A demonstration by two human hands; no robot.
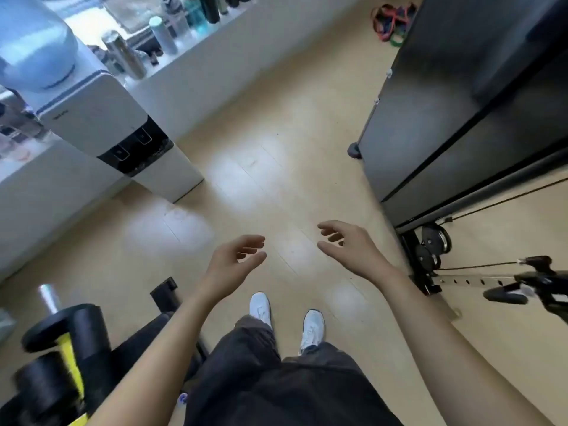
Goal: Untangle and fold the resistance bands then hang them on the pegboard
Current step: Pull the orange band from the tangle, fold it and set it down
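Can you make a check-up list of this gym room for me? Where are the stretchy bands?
Surface: light wood floor with pale glare patches.
Job's things: resistance bands, a tangled red, blue and green pile on the floor far ahead, beside the dark cabinet; pegboard not seen.
Clutter: dumbbells at lower left; bottles on the white counter.
Grippers: left hand and right hand both open, holding nothing.
Cables: a black cable runs from the pulleys at right.
Surroundings: water dispenser on the left, dark cabinet on the right.
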